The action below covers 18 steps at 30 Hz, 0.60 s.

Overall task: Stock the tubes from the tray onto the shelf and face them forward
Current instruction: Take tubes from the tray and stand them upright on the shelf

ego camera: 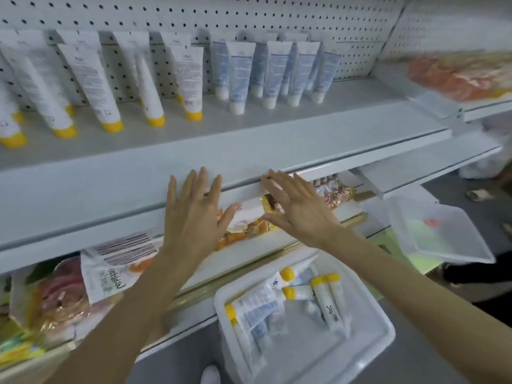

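White tubes with yellow caps [94, 87] stand cap-down along the left of the white shelf [249, 151], leaning on the pegboard. Blue-printed tubes with white caps [273, 76] stand to their right. Below at centre right, a white tray [379, 339] holds several more tubes [293, 303] lying flat. My left hand [194, 212] and my right hand [299, 209] hover with straight, spread fingers in front of the shelf's front lip, holding nothing.
The lower shelf carries snack packets [116, 273] and wrapped pastries [249, 228]. An empty clear tray [443, 231] sits tilted at the right. Orange packages [460, 76] lie on the neighbouring shelf at upper right. A person's feet show at the far right.
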Each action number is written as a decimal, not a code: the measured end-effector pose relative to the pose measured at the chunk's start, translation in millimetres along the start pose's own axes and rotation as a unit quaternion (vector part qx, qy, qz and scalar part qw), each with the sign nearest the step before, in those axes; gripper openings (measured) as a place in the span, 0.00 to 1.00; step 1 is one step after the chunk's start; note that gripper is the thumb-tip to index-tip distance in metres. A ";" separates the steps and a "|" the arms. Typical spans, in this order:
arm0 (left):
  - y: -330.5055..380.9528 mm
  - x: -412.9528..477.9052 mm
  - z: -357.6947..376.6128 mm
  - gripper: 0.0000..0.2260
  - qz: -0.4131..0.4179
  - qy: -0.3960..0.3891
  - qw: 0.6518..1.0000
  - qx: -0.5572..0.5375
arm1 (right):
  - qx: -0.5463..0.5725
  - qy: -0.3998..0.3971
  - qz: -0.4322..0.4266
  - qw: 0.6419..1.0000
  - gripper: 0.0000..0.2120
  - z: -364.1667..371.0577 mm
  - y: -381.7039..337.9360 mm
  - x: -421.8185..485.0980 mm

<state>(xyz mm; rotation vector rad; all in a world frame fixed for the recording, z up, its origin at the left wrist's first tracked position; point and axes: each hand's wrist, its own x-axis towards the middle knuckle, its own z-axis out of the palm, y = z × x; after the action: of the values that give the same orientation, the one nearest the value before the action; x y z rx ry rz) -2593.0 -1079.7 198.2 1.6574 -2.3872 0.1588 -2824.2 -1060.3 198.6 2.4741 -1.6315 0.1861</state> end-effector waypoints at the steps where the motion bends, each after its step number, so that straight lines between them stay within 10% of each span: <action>1: 11.3 -9.1 1.3 0.31 -0.004 0.011 1.000 -0.001 | -0.001 0.018 -0.019 1.000 0.33 3.4 3.0 -11.7; 6: 75.3 -81.8 40.3 0.28 -0.068 0.001 0.997 -0.028 | 0.028 0.006 -0.067 0.997 0.31 43.0 28.3 -77.0; 11: 132.8 -171.6 122.4 0.29 -0.196 -0.175 0.963 -0.051 | 0.079 -0.146 -0.065 0.984 0.37 107.2 56.3 -152.0; 18: 186.0 -268.4 185.5 0.31 -0.448 -0.249 0.836 -0.197 | 0.332 -0.326 0.195 0.864 0.30 197.2 68.1 -247.1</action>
<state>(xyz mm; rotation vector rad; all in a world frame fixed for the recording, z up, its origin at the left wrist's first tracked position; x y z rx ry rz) -2700.7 -810.4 -40.3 2.5564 -1.4396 -0.9490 -2982.0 -906.3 -37.9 2.8276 -2.7529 -0.0759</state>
